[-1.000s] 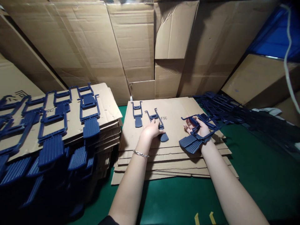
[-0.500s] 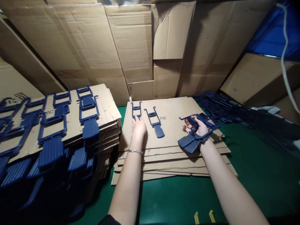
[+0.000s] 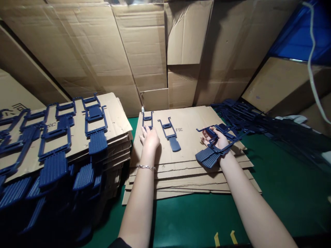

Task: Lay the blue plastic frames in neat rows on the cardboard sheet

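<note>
Cardboard sheets (image 3: 191,148), tan and flat, lie stacked on a smooth green counter (image 3: 191,220) in the middle of the head view. Near the stack's far left corner lies a narrow dark-blue plastic frame (image 3: 147,118) with two prongs at its far end. The person's left hand (image 3: 150,137) covers its near end, fingers bent down at it; whether they pinch it or only touch it, I cannot tell. A silver chain bracelet (image 3: 146,167) circles that wrist. Just right of this hand lies a second dark-blue plastic frame with a ribbed paddle (image 3: 175,144), its paddle toward the person, beside the printed black letters FSC (image 3: 179,130).

The right hand (image 3: 221,141), fingers curled, grips a bundle of similar dark-blue frames (image 3: 208,157) above the stack's right side, their ribbed paddles overlapping like a fan. Beyond it, a tangled pile of dark-blue plastic pieces (image 3: 232,108) spreads along the right. At left, a taller stack of tan cardboard (image 3: 120,124) carries rows of dark-blue frames (image 3: 97,143), some paddles overhanging its near edge.
</note>
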Tool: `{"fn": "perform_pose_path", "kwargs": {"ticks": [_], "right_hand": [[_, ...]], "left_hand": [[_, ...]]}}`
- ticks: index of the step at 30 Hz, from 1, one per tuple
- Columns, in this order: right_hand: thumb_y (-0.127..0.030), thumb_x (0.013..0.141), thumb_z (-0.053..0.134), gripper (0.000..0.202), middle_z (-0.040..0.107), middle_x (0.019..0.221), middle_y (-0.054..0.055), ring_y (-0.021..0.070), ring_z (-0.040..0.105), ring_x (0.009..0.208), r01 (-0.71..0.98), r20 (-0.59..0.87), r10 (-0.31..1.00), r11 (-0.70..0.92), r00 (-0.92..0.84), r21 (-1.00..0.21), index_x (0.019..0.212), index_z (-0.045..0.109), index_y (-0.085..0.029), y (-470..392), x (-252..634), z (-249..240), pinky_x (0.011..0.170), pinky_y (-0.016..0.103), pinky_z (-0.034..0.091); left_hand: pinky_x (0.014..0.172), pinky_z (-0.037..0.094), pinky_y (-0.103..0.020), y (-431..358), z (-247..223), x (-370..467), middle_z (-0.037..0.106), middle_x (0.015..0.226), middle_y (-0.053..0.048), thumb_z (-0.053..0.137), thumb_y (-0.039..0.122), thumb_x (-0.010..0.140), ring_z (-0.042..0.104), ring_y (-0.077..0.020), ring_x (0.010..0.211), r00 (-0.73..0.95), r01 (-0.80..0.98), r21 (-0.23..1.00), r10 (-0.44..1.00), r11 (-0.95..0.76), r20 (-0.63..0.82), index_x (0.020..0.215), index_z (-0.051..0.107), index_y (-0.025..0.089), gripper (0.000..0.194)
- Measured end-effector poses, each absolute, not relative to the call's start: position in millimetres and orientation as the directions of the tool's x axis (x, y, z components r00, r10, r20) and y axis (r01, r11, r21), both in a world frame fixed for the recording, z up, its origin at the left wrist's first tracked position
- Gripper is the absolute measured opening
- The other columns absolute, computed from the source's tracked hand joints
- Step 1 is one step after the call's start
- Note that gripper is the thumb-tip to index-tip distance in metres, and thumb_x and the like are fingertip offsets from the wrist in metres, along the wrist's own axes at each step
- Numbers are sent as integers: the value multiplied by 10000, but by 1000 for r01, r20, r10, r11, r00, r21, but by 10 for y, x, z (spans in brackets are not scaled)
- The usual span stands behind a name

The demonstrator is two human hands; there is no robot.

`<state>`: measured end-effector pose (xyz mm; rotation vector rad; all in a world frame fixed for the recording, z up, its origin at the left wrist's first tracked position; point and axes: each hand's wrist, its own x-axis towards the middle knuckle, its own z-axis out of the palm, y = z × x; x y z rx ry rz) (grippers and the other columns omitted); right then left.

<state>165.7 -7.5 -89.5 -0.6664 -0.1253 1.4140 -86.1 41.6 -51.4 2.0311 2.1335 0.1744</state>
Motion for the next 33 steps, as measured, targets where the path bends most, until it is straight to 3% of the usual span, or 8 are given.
{"fn": "perform_pose_path", "kwargs": {"ticks": [4,8,14,19,22,25,28,33], "right_hand": [[-182,804,443,92,654,831,46,166,635,741,-854,-287,941,2,177,-520,772,528,-194,-59,1672,-920,611,336,548],[-179,817,428,113,654,840,56,165,635,748,-849,-291,937,11,193,-528,771,530,-193,-61,1660,-909,610,336,544],[-173,833,402,153,651,807,53,170,635,727,-849,-329,921,4,210,-529,761,536,-184,-72,1627,-864,601,343,543],[-165,826,417,135,648,796,50,161,633,715,-835,-338,915,-2,220,-550,776,541,-183,-61,1630,-875,607,327,542],[-163,819,428,123,648,807,53,160,633,718,-827,-336,913,1,230,-562,801,548,-184,-63,1625,-868,616,328,541],[-159,814,434,118,647,802,59,158,632,708,-819,-342,910,-5,234,-574,798,549,-179,-74,1610,-836,609,317,540],[-157,817,424,129,647,799,62,157,632,695,-820,-358,902,-9,240,-572,784,547,-176,-85,1595,-807,599,313,539],[-157,803,436,118,641,760,54,164,633,694,-822,-369,897,-13,242,-569,759,544,-176,-94,1574,-790,597,314,541]], "left_hand": [[1059,83,-555,264,-418,-530,-70,1480,-133,376,376,853,-80,-325,1345,114,967,242,983,-76,-147,1391,248,194,582],[1069,137,-509,86,-422,-224,31,1480,-147,515,585,722,19,-323,1354,301,933,281,915,-225,-270,1365,308,199,777],[1073,194,-438,151,-529,-275,79,1479,-146,414,352,852,55,-305,1355,300,934,273,919,-229,-255,1344,338,173,529],[1066,209,-441,289,-491,-505,-44,1477,-175,397,269,865,-32,-326,1349,210,957,235,966,-171,-151,1371,267,143,538],[1011,324,-382,277,-372,-590,272,1415,-192,503,260,804,257,-310,1308,224,959,211,961,-187,-165,1270,427,135,489],[824,468,-323,225,-268,-613,602,1083,-164,610,180,682,575,-273,1003,247,962,184,934,-204,-258,1067,590,127,389],[744,485,-299,195,-240,-598,645,965,-138,616,142,640,619,-247,867,247,966,154,921,-208,-301,963,635,134,324],[818,454,-310,218,-275,-577,607,1062,-164,595,292,706,551,-279,1026,203,977,113,943,-178,-263,987,627,125,329]]}}
